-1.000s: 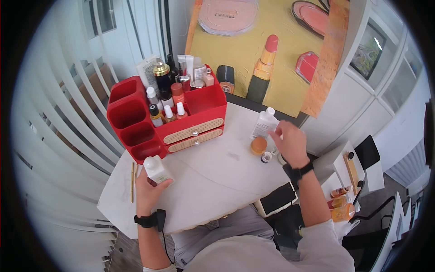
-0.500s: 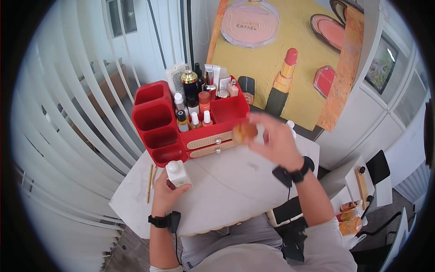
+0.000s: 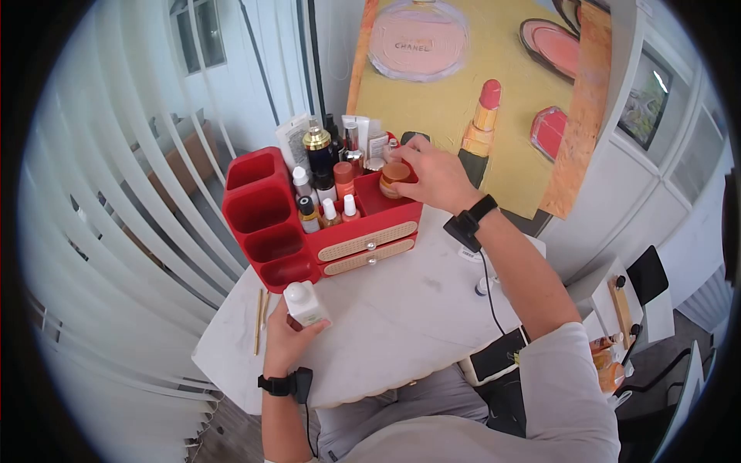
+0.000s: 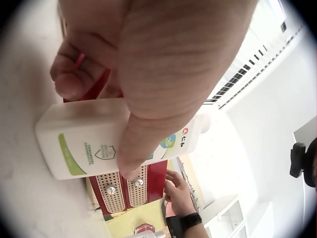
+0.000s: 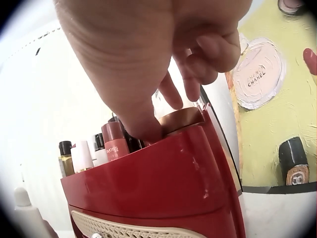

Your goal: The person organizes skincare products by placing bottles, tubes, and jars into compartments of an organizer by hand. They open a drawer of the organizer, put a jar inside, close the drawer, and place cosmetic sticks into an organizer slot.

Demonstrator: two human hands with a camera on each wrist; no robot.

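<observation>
My left hand holds a white plastic bottle upright at the table's left side, thumb across its printed label in the left wrist view. My right hand pinches an amber jar with an orange-brown lid, thumb on one side and fingers on the other. That jar sits within the right front compartment of a red organizer. In the right wrist view the jar's lid shows just above the compartment's wall, its lower part hidden.
Several bottles and tubes, among them a dark bottle with a gold collar, crowd the organizer's middle. Its left side has round-cornered compartments. Thin gold sticks lie left on the marble-look table. A small white-lidded jar stands at the right, partly behind a cable.
My right hand has taken the amber jar from the table's right side and carried it left into the organizer's compartment. My left hand keeps hold of the white bottle. The head view has shifted.
</observation>
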